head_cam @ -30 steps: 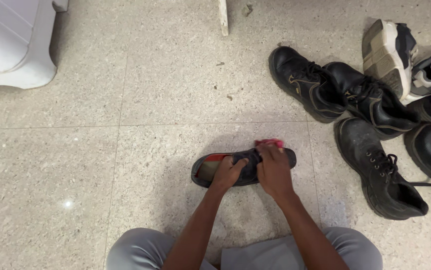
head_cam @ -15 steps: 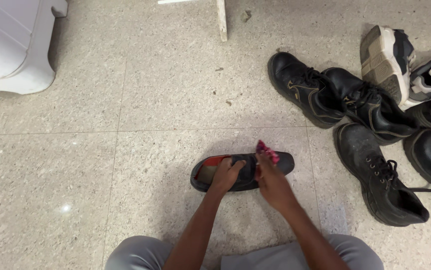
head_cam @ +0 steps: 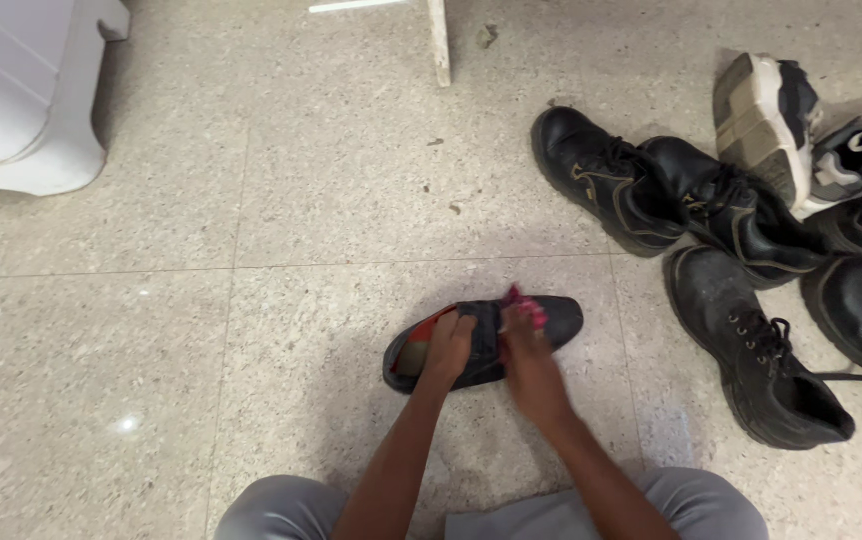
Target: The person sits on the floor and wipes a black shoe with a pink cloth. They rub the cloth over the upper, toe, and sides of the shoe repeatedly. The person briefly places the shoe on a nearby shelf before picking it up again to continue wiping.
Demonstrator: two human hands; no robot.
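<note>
Speckled beige stone-tile floor (head_cam: 251, 350) fills frame, thin grout lines crossing. Low black shoe with red lining (head_cam: 551, 318) lies on it at lower centre. Cluster of black leather lace-up boots (head_cam: 641, 190) at right, touching one another; dusty black boot (head_cam: 751, 350) just below them. Dark sneaker with pale sole (head_cam: 766, 115) tipped on side at upper right. White plastic cabinet base (head_cam: 21, 100) at upper left. White furniture leg (head_cam: 439, 40) at top centre. Small debris specks near centre.

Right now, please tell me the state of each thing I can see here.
Left hand: grip closed on the black shoe.
Right hand: holding a pink cloth against the shoe.
Black shoe: on the floor, red lining showing.
Black boots: piled at right, laced.
White-soled sneaker: tipped, sole showing.
</note>
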